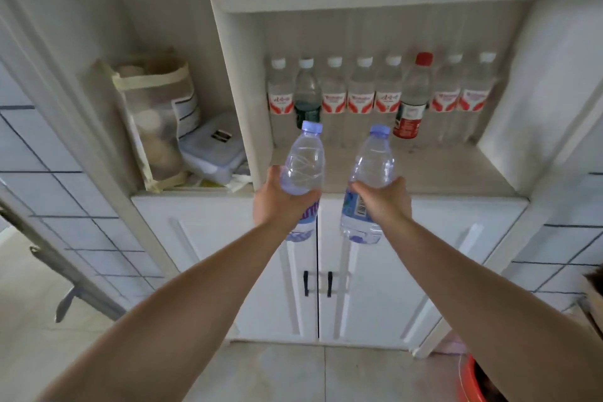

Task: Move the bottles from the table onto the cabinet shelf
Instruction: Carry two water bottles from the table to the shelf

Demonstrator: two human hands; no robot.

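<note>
Two clear bottles with pale blue caps in hand, one per hand. Eight more bottles lined along the back of the cabinet shelf (424, 173): six with white caps and red-and-white labels, one with a white cap and dark green label (307, 93), one taller with a red cap (413, 98).

Both arms stretched forward and nearly straight, reaching from the lower corners toward the open shelf. Left hand (277, 199) wrapped around the middle of the left bottle (304, 161), fingers closed over the label. Right hand (383, 201) clamped likewise around the middle of the right bottle (372, 166), barcode showing beside the thumb.

Both held bottles close to upright, long axes running bottom to top, caps up and tipped slightly away toward the shelf. Left one leaning a little right, right one a little more so. Held side by side, not touching, in front of the shelf's front edge, above the two white cabinet doors (375, 271).
</note>
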